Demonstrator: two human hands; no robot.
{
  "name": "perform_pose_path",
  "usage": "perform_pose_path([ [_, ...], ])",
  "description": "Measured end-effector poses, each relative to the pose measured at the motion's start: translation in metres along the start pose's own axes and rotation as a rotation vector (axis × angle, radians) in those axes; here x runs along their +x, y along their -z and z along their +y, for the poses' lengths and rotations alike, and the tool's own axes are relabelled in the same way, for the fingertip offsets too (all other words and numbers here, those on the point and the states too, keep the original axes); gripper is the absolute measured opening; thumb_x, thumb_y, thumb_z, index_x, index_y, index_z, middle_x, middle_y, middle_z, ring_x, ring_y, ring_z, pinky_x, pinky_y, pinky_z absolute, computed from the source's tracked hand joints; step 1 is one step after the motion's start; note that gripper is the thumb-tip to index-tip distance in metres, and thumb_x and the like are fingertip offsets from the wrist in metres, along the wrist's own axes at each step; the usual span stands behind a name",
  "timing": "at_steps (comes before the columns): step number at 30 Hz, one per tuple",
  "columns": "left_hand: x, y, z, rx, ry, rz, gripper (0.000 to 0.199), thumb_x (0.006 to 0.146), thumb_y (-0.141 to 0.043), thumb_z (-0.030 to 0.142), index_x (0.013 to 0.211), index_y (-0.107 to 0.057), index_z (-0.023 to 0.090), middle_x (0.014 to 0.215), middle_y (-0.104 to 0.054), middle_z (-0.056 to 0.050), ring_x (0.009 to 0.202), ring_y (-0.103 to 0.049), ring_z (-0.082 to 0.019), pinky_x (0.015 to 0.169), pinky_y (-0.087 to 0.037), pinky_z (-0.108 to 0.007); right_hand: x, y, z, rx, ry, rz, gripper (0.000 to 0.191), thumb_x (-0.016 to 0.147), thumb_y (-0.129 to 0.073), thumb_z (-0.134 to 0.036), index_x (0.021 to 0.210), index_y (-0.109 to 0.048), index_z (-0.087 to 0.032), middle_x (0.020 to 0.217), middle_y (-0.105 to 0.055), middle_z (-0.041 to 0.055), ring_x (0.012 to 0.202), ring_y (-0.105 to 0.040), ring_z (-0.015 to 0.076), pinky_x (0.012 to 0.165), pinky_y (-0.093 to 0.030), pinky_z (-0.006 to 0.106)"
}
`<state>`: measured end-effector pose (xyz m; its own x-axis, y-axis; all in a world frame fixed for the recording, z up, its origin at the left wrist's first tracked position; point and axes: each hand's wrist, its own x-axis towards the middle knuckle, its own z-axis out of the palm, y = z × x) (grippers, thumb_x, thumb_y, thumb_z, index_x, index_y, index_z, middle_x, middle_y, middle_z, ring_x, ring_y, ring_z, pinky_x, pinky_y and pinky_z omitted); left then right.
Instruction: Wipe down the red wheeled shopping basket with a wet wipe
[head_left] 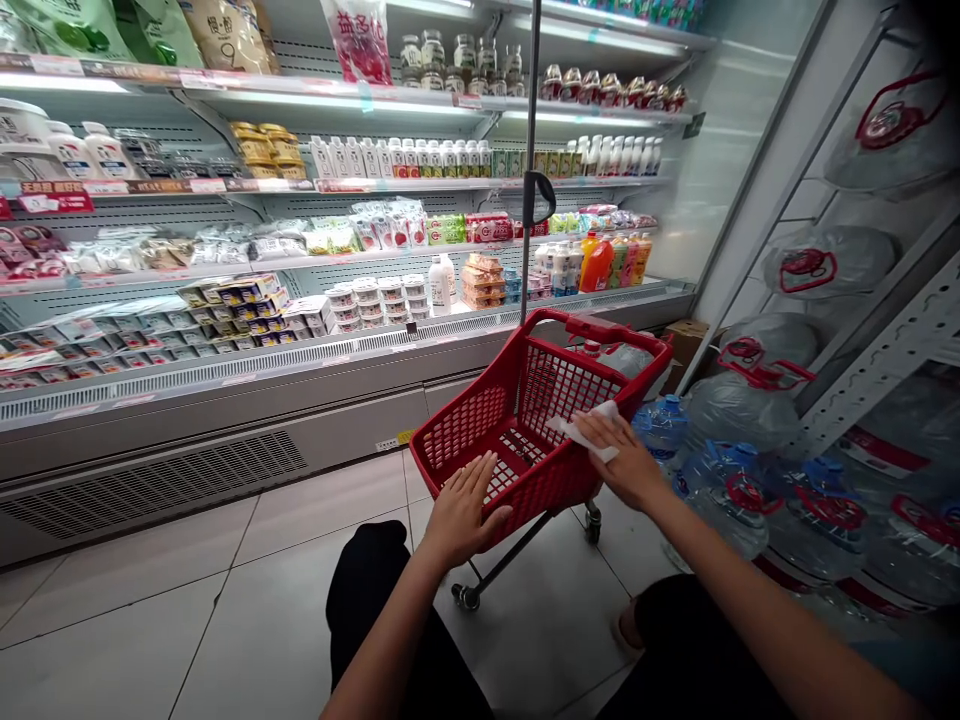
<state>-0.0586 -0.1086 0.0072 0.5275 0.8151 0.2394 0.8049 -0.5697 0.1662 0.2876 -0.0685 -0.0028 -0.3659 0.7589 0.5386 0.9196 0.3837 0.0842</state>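
Observation:
A small red plastic shopping cart (465,430) stands in front of my legs, its basket holding no goods. My left hand (461,515) rests on the basket's near rim at the left, fingers stretched out over the edge and thumb apart. Along the right part of that rim, my right hand (626,460) presses a crumpled white cloth (576,436) against the plastic. Its fingers lie over the cloth, which sticks out on both sides; whether it is paper or fabric I cannot tell.
A lit refrigerated display case (360,400) with dairy and drinks runs behind the cart. Large water bottles (739,490) with red handles crowd the right side, some on a metal rack. A grey pole (533,110) with a black handle rises behind the basket. Pale tiles (292,590) cover the floor.

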Motion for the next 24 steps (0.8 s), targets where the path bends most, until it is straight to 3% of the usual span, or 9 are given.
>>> perform_pose_path([
  [2, -0.004, 0.005, -0.009, 0.010, -0.076, -0.026, 0.081, 0.102, -0.038, 0.069, 0.167, -0.011, 0.029, 0.171, -0.026, -0.003, 0.158, -0.026, -0.021, 0.129, -0.022, -0.043, 0.002, -0.002, 0.009, -0.023, -0.053, 0.018, 0.064, 0.107, -0.032, -0.028, 0.167, -0.009, -0.033, 0.166, -0.038, -0.0005, 0.156, -0.029, 0.0212, 0.128, -0.025, 0.051],
  [4, -0.004, 0.006, -0.016, 0.042, -0.072, -0.011, 0.077, 0.102, -0.038, 0.069, 0.166, -0.016, 0.032, 0.170, -0.029, -0.003, 0.157, -0.028, -0.022, 0.129, -0.021, -0.044, 0.001, -0.006, -0.004, -0.023, -0.083, 0.031, 0.064, 0.108, -0.033, -0.030, 0.167, -0.007, -0.031, 0.165, -0.040, 0.0011, 0.156, -0.029, 0.0231, 0.126, -0.028, 0.052],
  [10, 0.001, -0.004, -0.015, 0.149, 0.049, 0.117, 0.071, 0.104, -0.041, 0.063, 0.165, -0.023, 0.032, 0.169, -0.032, -0.007, 0.147, -0.046, -0.026, 0.121, -0.036, -0.046, -0.014, -0.015, -0.109, 0.143, 0.081, -0.004, 0.065, 0.109, -0.033, -0.032, 0.167, -0.004, -0.026, 0.169, -0.029, 0.0022, 0.158, -0.023, 0.0229, 0.127, -0.028, 0.047],
  [12, 0.000, -0.006, -0.012, 0.174, 0.066, 0.156, 0.072, 0.104, -0.041, 0.062, 0.166, -0.021, 0.032, 0.170, -0.029, -0.008, 0.145, -0.048, -0.027, 0.118, -0.040, -0.046, -0.016, -0.013, -0.125, 0.199, 0.149, -0.040, 0.065, 0.110, -0.033, -0.034, 0.167, -0.004, -0.027, 0.170, -0.027, 0.0011, 0.158, -0.023, 0.0218, 0.129, -0.026, 0.046],
  [15, -0.002, -0.009, -0.005, 0.197, 0.108, 0.221, 0.076, 0.103, -0.041, 0.064, 0.167, -0.014, 0.033, 0.170, -0.029, -0.007, 0.143, -0.050, -0.029, 0.115, -0.042, -0.050, -0.014, -0.009, -0.109, 0.221, 0.189, -0.089, 0.063, 0.111, -0.030, -0.036, 0.167, -0.003, -0.032, 0.170, -0.027, -0.0019, 0.157, -0.025, 0.0191, 0.130, -0.023, 0.047],
  [20, -0.007, -0.020, 0.017, 0.129, 0.158, 0.248, 0.082, 0.103, -0.039, 0.065, 0.168, -0.003, 0.029, 0.168, -0.033, -0.010, 0.141, -0.053, -0.030, 0.116, -0.041, -0.052, -0.006, -0.007, -0.036, 0.147, -0.035, -0.089, 0.059, 0.111, -0.022, -0.038, 0.166, -0.003, -0.036, 0.170, -0.026, -0.0052, 0.158, -0.024, 0.0198, 0.129, -0.024, 0.050],
  [22, -0.007, -0.021, 0.023, 0.070, 0.115, 0.229, 0.084, 0.104, -0.038, 0.063, 0.168, 0.002, 0.026, 0.168, -0.034, -0.010, 0.144, -0.050, -0.028, 0.118, -0.039, -0.050, -0.006, -0.008, -0.019, 0.128, -0.091, -0.086, 0.059, 0.110, -0.020, -0.038, 0.166, -0.002, -0.036, 0.171, -0.024, -0.0058, 0.158, -0.022, 0.0204, 0.129, -0.024, 0.050],
  [24, -0.005, -0.015, 0.022, 0.002, -0.020, 0.159, 0.090, 0.102, -0.042, 0.065, 0.167, 0.006, 0.024, 0.168, -0.033, -0.009, 0.148, -0.045, -0.027, 0.120, -0.037, -0.046, -0.006, -0.010, -0.010, 0.125, -0.133, -0.083, 0.059, 0.110, -0.018, -0.039, 0.166, -0.001, -0.035, 0.171, -0.024, -0.0057, 0.158, -0.022, 0.0207, 0.129, -0.024, 0.050],
])
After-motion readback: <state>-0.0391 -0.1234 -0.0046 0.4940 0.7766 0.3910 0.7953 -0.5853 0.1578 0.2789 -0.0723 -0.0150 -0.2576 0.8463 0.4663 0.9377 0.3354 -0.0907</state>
